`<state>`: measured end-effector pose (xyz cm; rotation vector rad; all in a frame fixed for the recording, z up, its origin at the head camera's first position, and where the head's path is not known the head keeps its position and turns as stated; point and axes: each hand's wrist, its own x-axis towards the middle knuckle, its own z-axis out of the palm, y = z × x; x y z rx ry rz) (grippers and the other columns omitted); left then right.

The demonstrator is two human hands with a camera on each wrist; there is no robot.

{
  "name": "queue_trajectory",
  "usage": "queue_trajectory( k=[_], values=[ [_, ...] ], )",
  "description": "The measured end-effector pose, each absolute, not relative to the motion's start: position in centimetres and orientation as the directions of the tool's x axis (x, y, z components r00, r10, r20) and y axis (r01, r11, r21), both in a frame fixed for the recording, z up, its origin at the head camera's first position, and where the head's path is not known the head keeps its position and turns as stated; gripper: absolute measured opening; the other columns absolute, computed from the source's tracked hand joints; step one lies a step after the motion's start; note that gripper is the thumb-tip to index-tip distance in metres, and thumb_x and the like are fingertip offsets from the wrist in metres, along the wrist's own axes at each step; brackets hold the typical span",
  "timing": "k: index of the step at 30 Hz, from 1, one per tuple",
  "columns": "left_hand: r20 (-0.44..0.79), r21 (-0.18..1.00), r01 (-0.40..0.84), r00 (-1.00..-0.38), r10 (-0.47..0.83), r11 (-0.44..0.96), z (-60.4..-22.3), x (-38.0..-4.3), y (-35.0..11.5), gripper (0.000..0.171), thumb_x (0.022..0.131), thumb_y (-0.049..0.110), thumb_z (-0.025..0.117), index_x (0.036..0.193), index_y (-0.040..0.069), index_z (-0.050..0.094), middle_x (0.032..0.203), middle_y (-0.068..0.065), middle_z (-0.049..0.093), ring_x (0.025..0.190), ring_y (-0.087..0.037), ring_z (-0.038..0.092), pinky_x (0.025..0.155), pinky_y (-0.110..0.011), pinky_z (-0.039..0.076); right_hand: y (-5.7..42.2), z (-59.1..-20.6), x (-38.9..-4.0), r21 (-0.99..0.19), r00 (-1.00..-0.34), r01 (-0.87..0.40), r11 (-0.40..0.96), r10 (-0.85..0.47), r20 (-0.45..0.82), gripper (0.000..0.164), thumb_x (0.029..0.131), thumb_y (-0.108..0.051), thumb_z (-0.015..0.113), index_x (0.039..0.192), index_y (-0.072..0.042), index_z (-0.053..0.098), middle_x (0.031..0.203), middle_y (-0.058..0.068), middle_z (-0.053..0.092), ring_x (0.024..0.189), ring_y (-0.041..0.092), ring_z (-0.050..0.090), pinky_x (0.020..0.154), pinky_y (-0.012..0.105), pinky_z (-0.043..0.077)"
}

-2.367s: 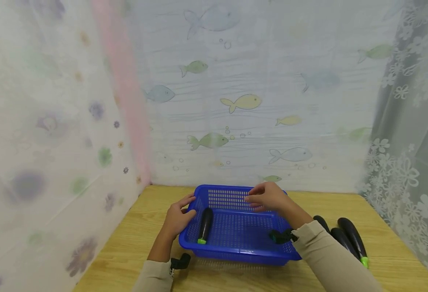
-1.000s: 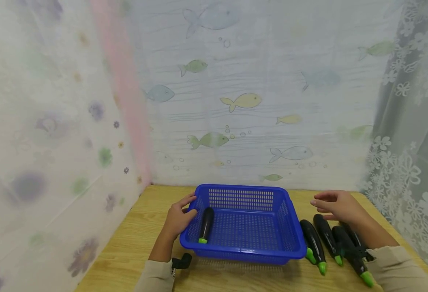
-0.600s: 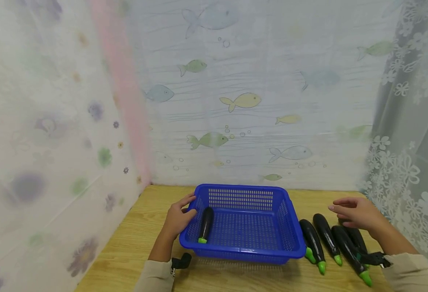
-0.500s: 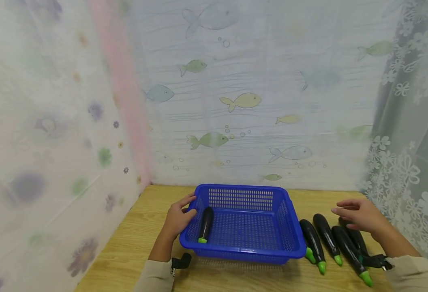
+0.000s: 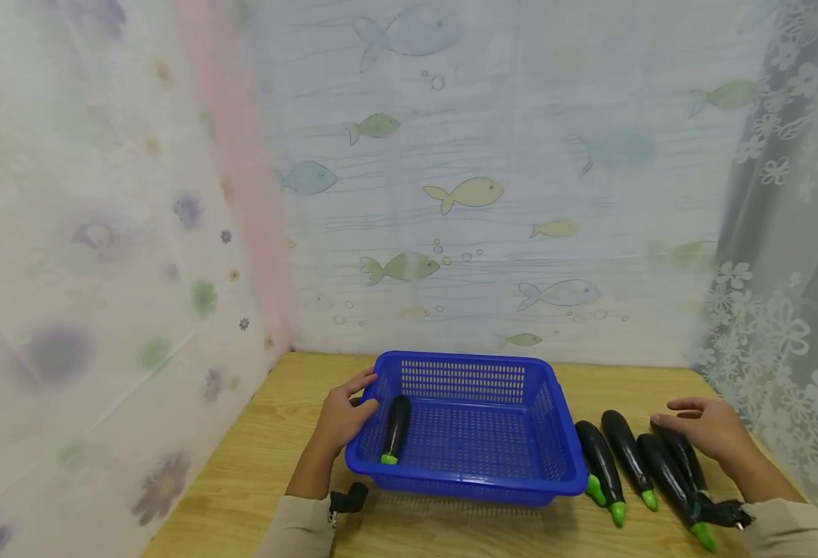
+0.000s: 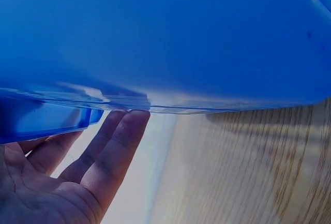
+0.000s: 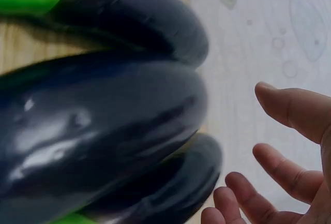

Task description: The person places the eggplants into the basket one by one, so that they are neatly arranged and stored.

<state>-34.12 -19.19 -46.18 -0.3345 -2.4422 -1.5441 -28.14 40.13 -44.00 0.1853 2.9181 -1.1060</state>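
Observation:
A blue plastic basket (image 5: pixel 465 484) with slotted walls stands on the table. My left hand (image 5: pixel 342 418) grips its left rim; in the left wrist view, two fingers (image 6: pixel 116 151) reach up against the basket's outside. One dark eggplant (image 5: pixel 396 430) with a green stem end lies inside along the left wall. Right of the basket lie several more eggplants (image 5: pixel 600 461), side by side. My right hand (image 5: pixel 716 434) is beside the far-right eggplant (image 5: pixel 681 457), holding nothing. In the right wrist view, its thumb (image 7: pixel 289 105) and fingers are spread apart near the eggplants' rounded ends.
The wooden table (image 5: pixel 269 434) ends at a back wall sheet (image 5: pixel 465 256) printed with fish. A flowered sheet (image 5: pixel 137 310) hangs on the left, a lacy curtain (image 5: pixel 792 325) on the right. Black wrist mounts (image 5: pixel 348 498) sit at both cuffs.
My right hand has moved from over the basket rightward past the eggplants, then lower beside the far-right one. My left hand and the basket have stayed in place.

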Motion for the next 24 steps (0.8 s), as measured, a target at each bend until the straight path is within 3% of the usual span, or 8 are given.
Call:
queue_trajectory(
  k=[16, 24],
  values=[
    [0.313, 0.858, 0.313, -0.947, 0.070, 0.408, -46.4, -34.2, -19.2, 0.053, 0.089, 0.009, 0.066, 0.142, 0.007, 0.063, 0.156, -0.003, 0.054, 0.139, -0.034, 0.056, 0.105, -0.053, 0.053, 41.1, -45.9, -28.1, -0.637, -0.980, 0.197, 0.745, 0.165, -0.110, 0.085, 0.095, -0.052, 0.067, 0.138, 0.019, 0.047, 0.136, 0.048, 0.048, 0.114, 0.059, 0.057, 0.078, 0.051, 0.058],
    [0.304, 0.860, 0.305, -0.950, 0.070, 0.409, -46.4, -34.1, -19.2, 0.054, 0.089, 0.010, 0.066, 0.142, 0.008, 0.063, 0.157, -0.003, 0.053, 0.136, -0.036, 0.058, 0.103, -0.053, 0.054, 41.8, -46.7, -28.4, -0.696, -0.977, 0.211, 0.686, 0.177, -0.122, 0.089, 0.091, -0.051, 0.072, 0.137, 0.020, 0.047, 0.135, 0.048, 0.049, 0.106, 0.050, 0.065, 0.069, 0.037, 0.058]
  ],
)
